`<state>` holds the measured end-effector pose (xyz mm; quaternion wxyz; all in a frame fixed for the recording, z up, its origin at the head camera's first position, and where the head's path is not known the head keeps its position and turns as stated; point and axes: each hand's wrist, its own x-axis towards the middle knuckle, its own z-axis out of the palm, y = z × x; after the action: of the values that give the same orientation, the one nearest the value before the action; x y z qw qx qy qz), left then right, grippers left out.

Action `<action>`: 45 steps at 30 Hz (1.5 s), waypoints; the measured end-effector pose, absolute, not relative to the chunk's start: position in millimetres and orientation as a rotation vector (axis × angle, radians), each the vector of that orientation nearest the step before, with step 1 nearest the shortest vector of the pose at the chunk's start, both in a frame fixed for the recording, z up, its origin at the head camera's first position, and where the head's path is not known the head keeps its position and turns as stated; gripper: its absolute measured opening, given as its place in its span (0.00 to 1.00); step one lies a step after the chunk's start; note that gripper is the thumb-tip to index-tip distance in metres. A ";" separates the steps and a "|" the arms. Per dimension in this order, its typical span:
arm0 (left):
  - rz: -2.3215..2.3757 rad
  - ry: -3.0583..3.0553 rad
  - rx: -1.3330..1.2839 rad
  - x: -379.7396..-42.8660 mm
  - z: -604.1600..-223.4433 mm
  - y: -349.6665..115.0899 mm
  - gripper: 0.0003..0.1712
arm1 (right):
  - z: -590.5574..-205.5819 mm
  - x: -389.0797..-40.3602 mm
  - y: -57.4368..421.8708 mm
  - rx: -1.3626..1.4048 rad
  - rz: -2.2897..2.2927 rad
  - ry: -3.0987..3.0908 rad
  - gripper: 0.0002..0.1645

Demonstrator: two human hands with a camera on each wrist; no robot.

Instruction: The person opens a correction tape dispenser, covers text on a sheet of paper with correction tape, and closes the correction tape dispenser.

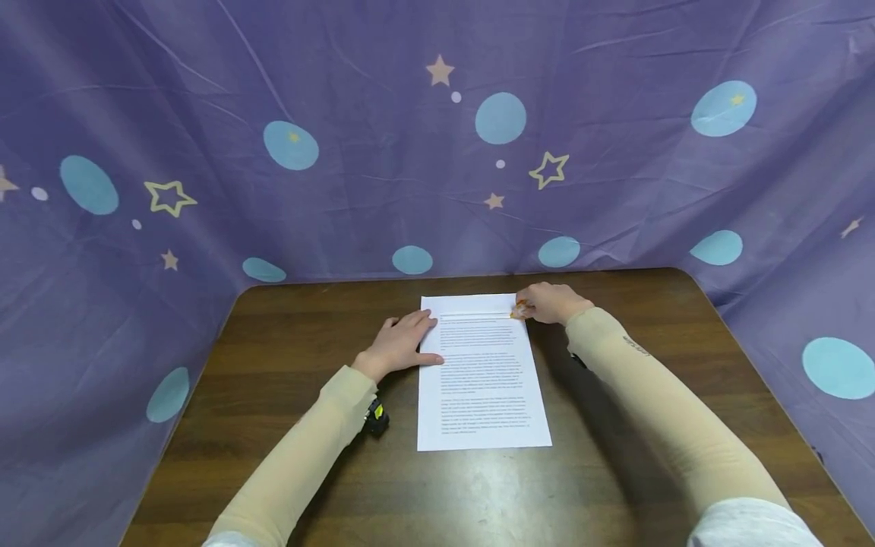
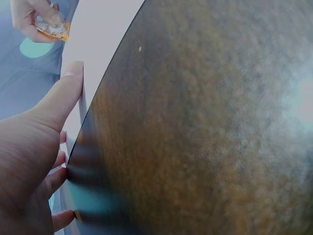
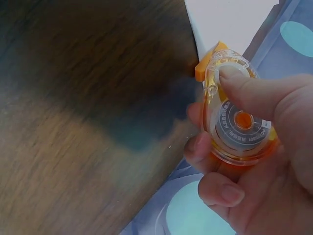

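Note:
A printed sheet of paper (image 1: 478, 380) lies on the brown wooden table, lines of text running down it. My left hand (image 1: 399, 346) rests on the sheet's left edge, fingers extended and thumb spread toward the text. At the upper right edge of the page, my right hand (image 1: 550, 302) grips a correction tape dispenser (image 3: 239, 117). Its case is clear and orange, with the thumb on one face and fingers curled round the other side. The dispenser's orange tip (image 3: 208, 61) is right at the paper's edge in the right wrist view.
The wooden table (image 1: 273, 395) spreads out on both sides of the sheet. Behind and beside it hangs a purple curtain (image 1: 383, 190) with stars and blue dots. A dark wrist camera (image 1: 376, 418) is strapped under the left wrist.

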<state>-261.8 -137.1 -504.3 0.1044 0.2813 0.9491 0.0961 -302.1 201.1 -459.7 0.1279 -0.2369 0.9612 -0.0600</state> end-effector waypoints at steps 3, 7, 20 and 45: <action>0.278 2.793 0.832 -260.5 -504.5 -138.3 0.53 | -460.7 -300.6 201.9 -0.696 -0.178 2.803 0.04; 0.287 2.783 0.831 -259.2 -502.7 -140.0 0.54 | -459.1 -298.6 199.5 -0.718 -0.166 2.817 0.02; 0.308 2.778 0.834 -259.2 -501.4 -137.1 0.56 | -458.9 -292.6 188.1 -0.814 -0.185 2.864 0.12; 0.337 2.746 0.823 -264.0 -512.6 -139.9 0.55 | -464.9 -301.5 98.3 -0.931 -0.281 2.766 0.14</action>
<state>-264.0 -139.9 -512.6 0.1272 0.2827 0.9437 0.1157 -301.5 98.3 -464.9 0.1047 -0.3158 0.9382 -0.0953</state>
